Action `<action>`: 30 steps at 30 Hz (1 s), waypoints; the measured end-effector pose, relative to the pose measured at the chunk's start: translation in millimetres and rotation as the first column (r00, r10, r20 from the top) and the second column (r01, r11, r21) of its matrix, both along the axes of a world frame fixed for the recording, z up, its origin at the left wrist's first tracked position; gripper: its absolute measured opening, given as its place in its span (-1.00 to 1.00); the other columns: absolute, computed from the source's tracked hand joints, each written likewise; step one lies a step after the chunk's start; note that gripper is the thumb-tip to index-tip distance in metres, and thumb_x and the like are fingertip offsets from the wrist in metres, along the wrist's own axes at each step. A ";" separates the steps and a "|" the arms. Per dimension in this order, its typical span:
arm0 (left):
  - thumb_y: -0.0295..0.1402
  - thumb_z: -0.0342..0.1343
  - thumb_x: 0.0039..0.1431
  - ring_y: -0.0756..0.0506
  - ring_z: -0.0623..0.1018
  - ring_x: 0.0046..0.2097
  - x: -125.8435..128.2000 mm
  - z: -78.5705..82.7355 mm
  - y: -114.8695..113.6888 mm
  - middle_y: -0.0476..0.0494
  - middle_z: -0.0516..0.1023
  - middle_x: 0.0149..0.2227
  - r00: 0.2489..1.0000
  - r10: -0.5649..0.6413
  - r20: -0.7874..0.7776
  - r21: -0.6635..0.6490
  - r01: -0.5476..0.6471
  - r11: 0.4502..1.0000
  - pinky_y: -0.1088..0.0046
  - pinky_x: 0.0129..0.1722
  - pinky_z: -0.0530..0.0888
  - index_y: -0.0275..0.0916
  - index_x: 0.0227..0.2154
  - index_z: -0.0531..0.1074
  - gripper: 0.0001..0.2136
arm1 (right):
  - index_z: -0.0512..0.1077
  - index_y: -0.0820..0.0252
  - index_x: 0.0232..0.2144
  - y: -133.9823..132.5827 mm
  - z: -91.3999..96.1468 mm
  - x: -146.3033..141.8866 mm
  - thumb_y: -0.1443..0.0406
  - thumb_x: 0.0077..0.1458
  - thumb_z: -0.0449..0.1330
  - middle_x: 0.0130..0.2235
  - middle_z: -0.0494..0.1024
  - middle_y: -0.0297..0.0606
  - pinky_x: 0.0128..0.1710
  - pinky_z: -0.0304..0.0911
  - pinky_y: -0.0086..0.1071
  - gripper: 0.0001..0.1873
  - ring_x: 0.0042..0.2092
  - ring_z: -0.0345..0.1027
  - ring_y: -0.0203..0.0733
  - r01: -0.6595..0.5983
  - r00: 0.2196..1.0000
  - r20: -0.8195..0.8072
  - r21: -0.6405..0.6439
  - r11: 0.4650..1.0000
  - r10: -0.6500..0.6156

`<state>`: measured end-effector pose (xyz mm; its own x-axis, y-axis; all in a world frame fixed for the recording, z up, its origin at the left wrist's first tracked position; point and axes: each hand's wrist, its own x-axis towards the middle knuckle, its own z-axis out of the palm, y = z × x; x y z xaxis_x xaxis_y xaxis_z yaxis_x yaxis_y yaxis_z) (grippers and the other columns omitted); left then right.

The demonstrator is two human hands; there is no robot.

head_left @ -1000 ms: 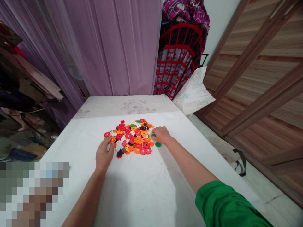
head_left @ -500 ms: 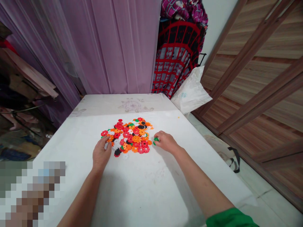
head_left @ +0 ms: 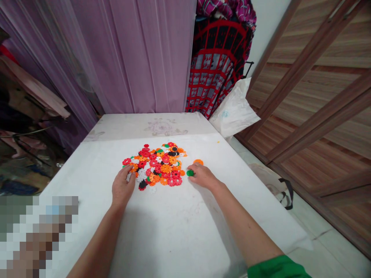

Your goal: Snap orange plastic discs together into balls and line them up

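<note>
A heap of notched, flower-shaped plastic discs (head_left: 158, 165) in red, orange, white, black and green lies on the white-covered table. Beside its left edge is my left hand (head_left: 123, 184), thumb and fingers apart, with fingertips at an orange disc on the border of the heap. On the right, apart from the heap, my right hand (head_left: 203, 176) pinches a green disc (head_left: 190, 173) between thumb and fingers. An orange disc (head_left: 198, 161) shows just past the knuckles of that hand; whether the hand touches it I cannot tell.
A purple curtain (head_left: 145, 58) hangs behind the table (head_left: 174, 227). At the far right corner stands a white sack (head_left: 234, 112) beside a red patterned cloth (head_left: 210, 69). Wooden cabinet doors (head_left: 313, 92) line the right side. Clothes (head_left: 31, 85) hang at the left.
The green disc in my right hand has turned and shows more of its face. An orange disc now shows beyond that hand. My left hand stays at the heap's edge.
</note>
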<state>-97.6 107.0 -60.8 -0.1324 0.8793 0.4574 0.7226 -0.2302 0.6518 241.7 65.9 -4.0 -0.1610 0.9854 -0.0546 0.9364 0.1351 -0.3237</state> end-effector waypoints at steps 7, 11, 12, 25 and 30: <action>-0.22 0.00 0.16 -0.18 0.51 0.08 0.2 0.3 0.1 -0.19 0.54 0.04 1.000 0.012 -0.007 -0.016 -0.012 1.000 0.20 0.15 0.41 -0.17 -0.07 0.48 -0.68 | 0.53 0.15 -0.14 11.8 -4.4 -0.5 0.35 0.05 0.19 -0.09 0.51 -0.19 -0.06 0.23 -0.43 -0.72 -0.07 0.41 -0.17 -0.056 0.998 0.040 -0.017 0.998 0.057; -0.23 0.00 0.16 -0.18 0.51 0.08 0.4 -0.4 -0.7 -0.19 0.53 0.04 1.000 0.009 0.004 -0.016 -0.009 1.000 0.22 0.14 0.41 -0.18 -0.07 0.48 -0.68 | 0.53 0.14 -0.15 14.2 -5.1 -1.1 0.34 0.04 0.21 -0.09 0.52 -0.19 -0.08 0.23 -0.44 -0.72 -0.08 0.42 -0.17 -0.045 0.997 0.066 -0.026 0.999 0.047; -0.24 0.00 0.17 -0.17 0.51 0.08 0.5 -0.8 -0.8 -0.19 0.53 0.05 1.000 0.006 0.008 -0.013 -0.005 1.000 0.22 0.15 0.41 -0.18 -0.07 0.48 -0.68 | 0.53 0.14 -0.15 14.2 -3.7 -1.2 0.34 0.03 0.21 -0.09 0.52 -0.20 -0.08 0.23 -0.44 -0.72 -0.08 0.42 -0.17 -0.041 0.996 0.074 -0.033 0.999 0.043; -0.25 0.00 0.18 -0.16 0.51 0.07 2.0 -1.1 -0.6 -0.16 0.55 0.02 1.000 -0.004 0.004 0.004 0.004 1.000 0.22 0.14 0.41 -0.16 -0.08 0.49 -0.70 | 0.51 0.00 -0.05 52.6 7.8 -46.7 0.15 0.16 0.16 0.00 0.50 -0.22 -0.08 0.24 -0.37 -0.68 0.03 0.38 -0.11 0.095 0.983 0.158 0.004 0.995 -0.095; -0.23 0.00 0.17 -0.16 0.51 0.07 1.5 -1.0 -0.3 -0.16 0.55 0.01 1.000 -0.002 0.019 -0.007 0.002 1.000 0.23 0.14 0.41 -0.17 -0.09 0.49 -0.69 | 0.50 -0.08 -0.01 64.0 -1.2 -58.5 0.12 0.17 0.16 0.01 0.48 -0.25 -0.05 0.24 -0.38 -0.67 0.06 0.35 -0.13 0.072 0.992 0.102 0.034 0.997 -0.075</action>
<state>-96.0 106.7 -61.8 -0.1395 0.8828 0.4486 0.7098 -0.2267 0.6669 183.2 129.9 -5.2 -0.0829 0.9959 -0.0371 0.9724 0.0727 -0.2219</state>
